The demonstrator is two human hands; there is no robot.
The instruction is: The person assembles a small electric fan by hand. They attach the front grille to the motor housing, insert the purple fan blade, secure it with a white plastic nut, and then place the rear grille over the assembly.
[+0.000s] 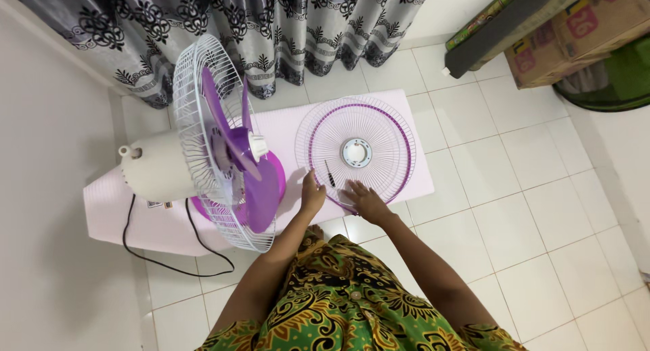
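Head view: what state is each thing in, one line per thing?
Fan: front open, purple blades exposed, rear guard still on.
Front grille: detached, lying flat on the pink mat.
Screwdriver: lying loose on the grille.
Power cord: trailing on the floor; plug not visible.
Left hand: resting at the grille's rim, holding nothing.
Right hand: flat on the grille's near edge.

**Count of things on the floor**

One fan [203, 161] with three purple blades, one loose round grille [379, 131], one dark screwdriver [330, 173], one pink mat [420, 168], one black cord [128, 236], two cardboard boxes [575, 33], two hands.
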